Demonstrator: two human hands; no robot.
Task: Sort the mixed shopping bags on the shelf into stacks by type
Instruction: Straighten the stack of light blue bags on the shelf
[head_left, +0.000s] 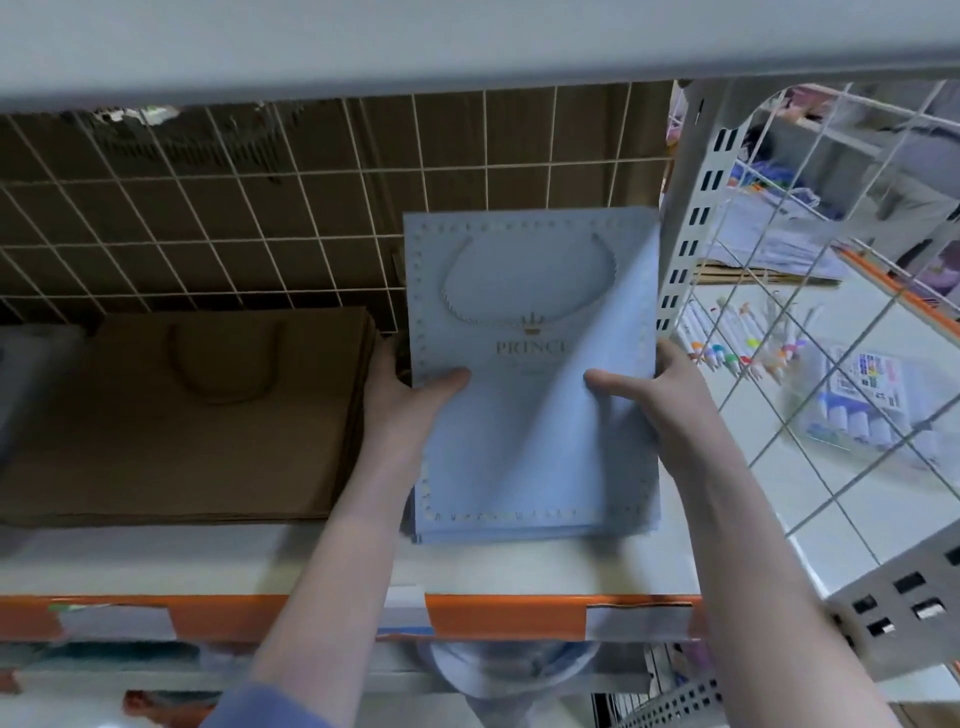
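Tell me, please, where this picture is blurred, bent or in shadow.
Head view: the wide lens bends the shelf edge and wire grid; the marker packs are smeared by blur; a diagonal shadow crosses the blue bag; the brown bags lie dim.

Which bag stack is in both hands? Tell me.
The light blue stack printed "PRINCE", by the shelf's right post. The left hand and right hand grip its sides, thumbs on top. The brown stack to its left lies untouched.
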